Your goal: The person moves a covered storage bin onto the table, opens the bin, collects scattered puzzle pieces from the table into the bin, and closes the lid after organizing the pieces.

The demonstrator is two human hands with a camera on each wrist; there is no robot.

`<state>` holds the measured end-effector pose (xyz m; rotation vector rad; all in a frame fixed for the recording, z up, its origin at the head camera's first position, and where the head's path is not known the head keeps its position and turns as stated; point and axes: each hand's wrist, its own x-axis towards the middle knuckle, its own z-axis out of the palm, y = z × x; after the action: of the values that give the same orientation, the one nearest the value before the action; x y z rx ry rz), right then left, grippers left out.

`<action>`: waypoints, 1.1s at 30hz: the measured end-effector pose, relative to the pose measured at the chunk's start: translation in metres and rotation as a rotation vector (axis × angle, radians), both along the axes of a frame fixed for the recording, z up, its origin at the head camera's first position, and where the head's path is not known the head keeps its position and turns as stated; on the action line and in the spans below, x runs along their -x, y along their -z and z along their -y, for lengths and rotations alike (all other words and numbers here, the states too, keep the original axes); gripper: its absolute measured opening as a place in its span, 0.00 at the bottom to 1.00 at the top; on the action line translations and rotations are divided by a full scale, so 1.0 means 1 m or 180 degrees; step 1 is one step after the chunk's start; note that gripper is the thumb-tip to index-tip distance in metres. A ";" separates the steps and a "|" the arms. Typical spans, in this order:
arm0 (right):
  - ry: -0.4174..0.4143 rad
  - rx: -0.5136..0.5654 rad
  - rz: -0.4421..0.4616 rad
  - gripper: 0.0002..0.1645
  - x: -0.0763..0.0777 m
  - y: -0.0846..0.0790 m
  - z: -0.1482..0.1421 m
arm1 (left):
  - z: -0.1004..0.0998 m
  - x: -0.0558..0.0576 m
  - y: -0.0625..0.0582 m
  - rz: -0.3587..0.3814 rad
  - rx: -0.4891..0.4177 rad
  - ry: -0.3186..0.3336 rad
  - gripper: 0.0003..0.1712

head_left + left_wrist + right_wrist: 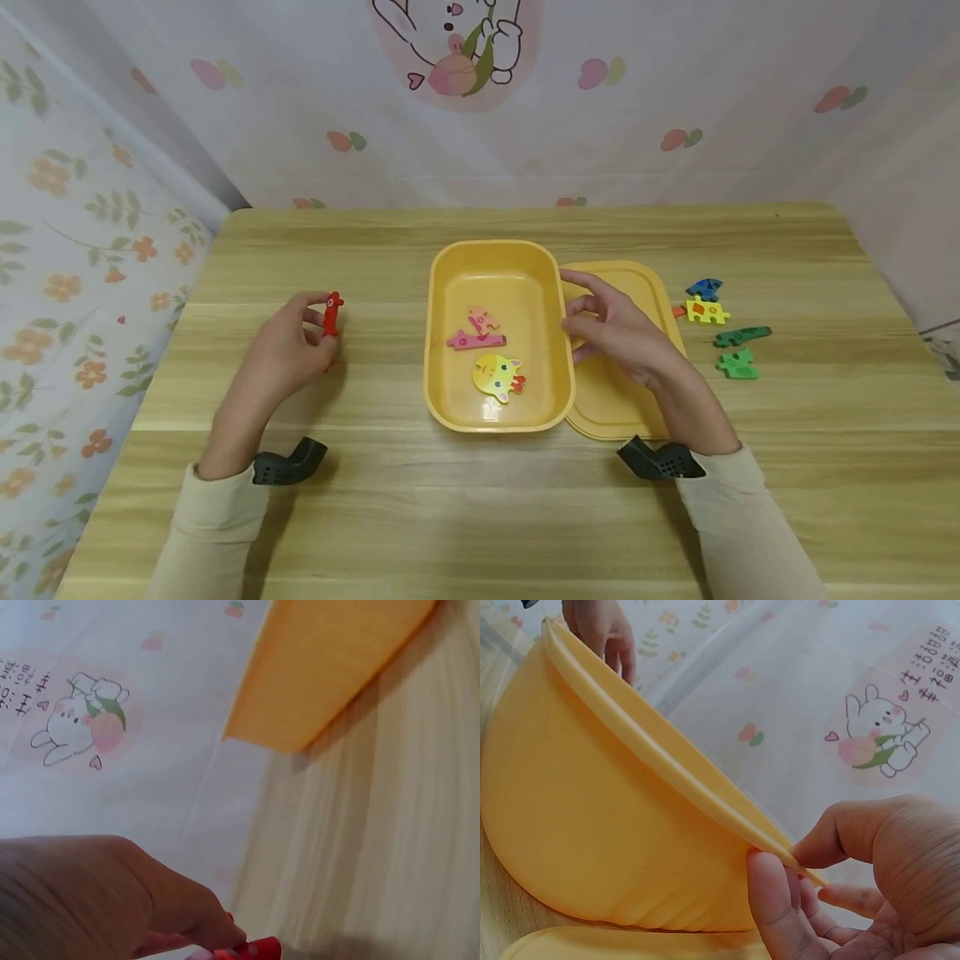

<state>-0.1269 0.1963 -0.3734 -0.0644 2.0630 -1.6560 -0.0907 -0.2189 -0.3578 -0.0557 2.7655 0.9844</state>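
My left hand (288, 346) pinches a red puzzle piece (331, 317) between thumb and fingers, left of a yellow plastic box (501, 254). The left wrist view shows only part of this red piece (261, 949) at the bottom edge. My right hand (618, 329) pinches the box's right rim, with the thumb on one side and a finger on the other in the right wrist view. Inside the box lie a pink puzzle piece (476, 342), a salmon piece (485, 320) and a yellow giraffe-head piece (495, 377).
A yellow lid (626, 408) lies flat right of the box, partly under my right hand. Farther right lie blue (705, 289), yellow (705, 311), dark green (741, 337) and light green (738, 365) puzzle pieces. A patterned curtain (480, 150) hangs behind the wooden table (465, 517).
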 end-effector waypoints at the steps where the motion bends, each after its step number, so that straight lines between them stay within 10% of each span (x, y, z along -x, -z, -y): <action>1: -0.0003 -0.0001 -0.0004 0.44 0.000 0.000 0.000 | -0.002 0.000 -0.001 0.0004 -0.0057 0.0004 0.36; 16: -0.0027 0.0023 -0.0028 0.44 0.000 0.000 -0.002 | -0.023 0.000 -0.008 0.0454 -0.1321 0.0065 0.39; 33: 0.0014 -0.0014 0.0002 0.44 0.000 0.001 0.000 | -0.040 0.001 -0.011 0.0125 -0.1623 0.0166 0.38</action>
<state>-0.1272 0.1958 -0.3742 -0.0580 2.0676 -1.6538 -0.0920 -0.1788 -0.3472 0.0734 2.3833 1.6143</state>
